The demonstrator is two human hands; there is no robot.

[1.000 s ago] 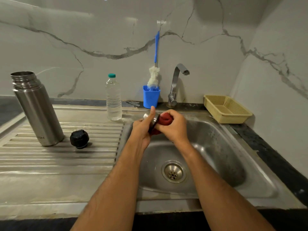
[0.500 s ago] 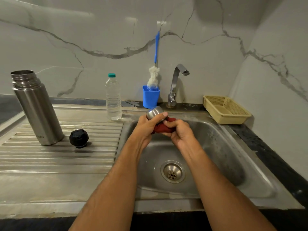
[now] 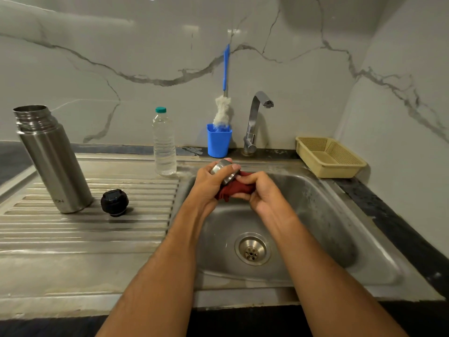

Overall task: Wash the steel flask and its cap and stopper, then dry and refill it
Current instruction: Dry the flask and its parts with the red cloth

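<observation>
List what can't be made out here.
Head view only:
- Steel cap: mostly covered by the left hand; its inside is hidden.
- Red cloth: bunched between both hands, the right hand covering part.
- Flask interior: mouth seen side-on.
- Flask lettering: cut off by the curve.

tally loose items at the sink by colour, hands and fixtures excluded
Steel: 2, flask on the drainboard, cap in the left hand
Black: 1, stopper
Blue: 2, cup, brush in it
Red: 1, cloth in the right hand
Clear: 1, water bottle
Yellow: 1, basket
Total: 8
</observation>
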